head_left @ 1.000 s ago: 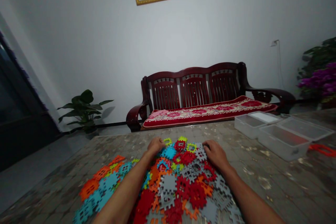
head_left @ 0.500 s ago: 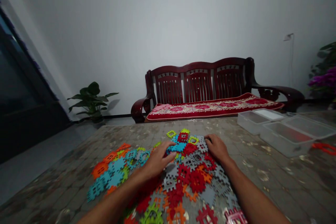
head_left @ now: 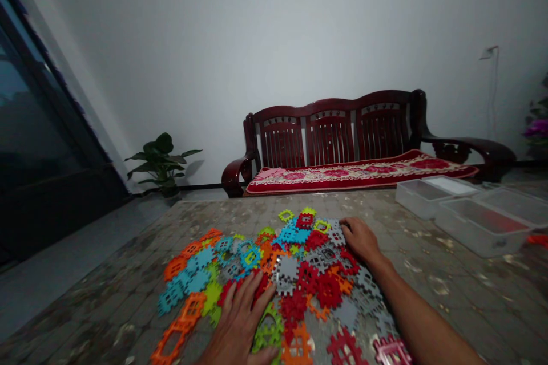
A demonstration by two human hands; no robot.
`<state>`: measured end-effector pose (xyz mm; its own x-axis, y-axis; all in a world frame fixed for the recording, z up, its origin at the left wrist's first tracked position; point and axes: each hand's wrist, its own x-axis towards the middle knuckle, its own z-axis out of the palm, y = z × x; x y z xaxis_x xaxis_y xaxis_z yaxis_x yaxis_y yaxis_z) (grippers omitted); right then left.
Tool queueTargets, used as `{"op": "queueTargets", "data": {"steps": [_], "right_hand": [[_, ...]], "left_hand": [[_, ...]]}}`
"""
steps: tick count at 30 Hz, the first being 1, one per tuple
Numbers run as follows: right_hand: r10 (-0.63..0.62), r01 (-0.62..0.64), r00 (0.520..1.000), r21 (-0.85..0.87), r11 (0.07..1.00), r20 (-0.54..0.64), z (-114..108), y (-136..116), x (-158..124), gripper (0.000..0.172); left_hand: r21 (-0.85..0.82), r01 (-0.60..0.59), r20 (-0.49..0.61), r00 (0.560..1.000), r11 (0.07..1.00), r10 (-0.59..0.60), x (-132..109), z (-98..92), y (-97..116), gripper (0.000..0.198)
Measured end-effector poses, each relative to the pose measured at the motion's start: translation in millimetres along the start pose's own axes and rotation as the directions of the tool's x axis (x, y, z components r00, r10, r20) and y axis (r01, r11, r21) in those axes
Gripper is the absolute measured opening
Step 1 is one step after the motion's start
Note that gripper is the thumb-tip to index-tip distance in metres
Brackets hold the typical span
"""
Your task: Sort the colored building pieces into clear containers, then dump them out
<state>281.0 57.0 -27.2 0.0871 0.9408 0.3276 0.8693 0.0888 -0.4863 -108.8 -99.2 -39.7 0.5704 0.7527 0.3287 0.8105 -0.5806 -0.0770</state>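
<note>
Toothed plastic building pieces in red, grey, blue, green and orange lie in a wide spread on the table. My left hand (head_left: 242,316) is over the near part, its fingers apart and flat above red pieces (head_left: 257,285) and green pieces (head_left: 269,328); it holds nothing. At the pile's right edge rests my right hand (head_left: 360,239), its fingertips against or just beside a grey piece (head_left: 336,234). Those fingers are loosely bent, with no piece visible in them. Left of centre lie blue pieces (head_left: 199,270) and an orange window-frame piece (head_left: 192,309).
Clear plastic boxes (head_left: 483,239), one with something red inside, stand on the patterned table (head_left: 432,296) at right. Beyond the table are a wooden bench (head_left: 334,137) with a red floral cover (head_left: 363,174) and a potted plant (head_left: 160,162).
My left hand has left the blue pieces near the middle and come back towards me, its fingers now spread. My right hand stays at the pile's right edge. The view has shifted slightly.
</note>
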Motion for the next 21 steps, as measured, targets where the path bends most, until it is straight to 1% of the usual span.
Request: {"op": "queueTargets", "data": {"steps": [3, 5, 10, 13, 15, 17, 18, 19, 20, 21], "right_hand": [[-0.004, 0.004, 1.000, -0.002, 1.000, 0.005, 0, 1, 0, 0.031], [-0.002, 0.002, 1.000, -0.010, 1.000, 0.006, 0, 0, 0, 0.031], [0.000, 0.000, 1.000, -0.018, 1.000, 0.008, 0, 0, 1, 0.032], [0.001, -0.001, 1.000, -0.011, 1.000, 0.002, 1, 2, 2, 0.032], [0.001, -0.001, 1.000, -0.006, 1.000, 0.003, 2, 3, 2, 0.032], [-0.003, 0.003, 1.000, 0.000, 1.000, 0.005, 2, 4, 3, 0.033], [-0.005, 0.005, 1.000, 0.003, 1.000, 0.007, 2, 5, 3, 0.034], [-0.006, 0.006, 1.000, 0.005, 1.000, 0.009, 2, 5, 3, 0.034], [-0.006, 0.006, 1.000, 0.006, 1.000, 0.010, 2, 5, 2, 0.035], [-0.005, 0.005, 1.000, 0.005, 1.000, 0.011, 2, 4, 2, 0.035]], "left_hand": [[-0.021, 0.004, 0.026, 1.000, 1.000, -0.004, 27, -12.1, 3, 0.085], [-0.040, 0.006, 0.047, 0.999, 0.999, -0.004, 40, -15.0, 1, 0.082], [-0.075, 0.020, 0.056, 0.998, 0.997, -0.016, 63, -9.6, -5, 0.076], [-0.094, 0.025, 0.032, 0.999, 0.995, -0.022, 76, -5.9, -8, 0.066], [-0.116, 0.035, 0.002, 0.999, 0.993, -0.035, 81, -6.3, -15, 0.059], [-0.140, 0.081, -0.046, 0.995, 0.987, -0.089, 83, -10.5, -30, 0.051], [-0.148, 0.129, -0.073, 0.987, 0.980, -0.141, 82, -14.0, -42, 0.048], [-0.148, 0.207, -0.104, 0.969, 0.967, -0.223, 80, -18.4, -58, 0.045], [-0.137, 0.306, -0.127, 0.938, 0.942, -0.323, 76, -23.1, -75, 0.044], [-0.117, 0.422, -0.142, 0.889, 0.899, -0.435, 72, -27.9, -95, 0.046]]}}
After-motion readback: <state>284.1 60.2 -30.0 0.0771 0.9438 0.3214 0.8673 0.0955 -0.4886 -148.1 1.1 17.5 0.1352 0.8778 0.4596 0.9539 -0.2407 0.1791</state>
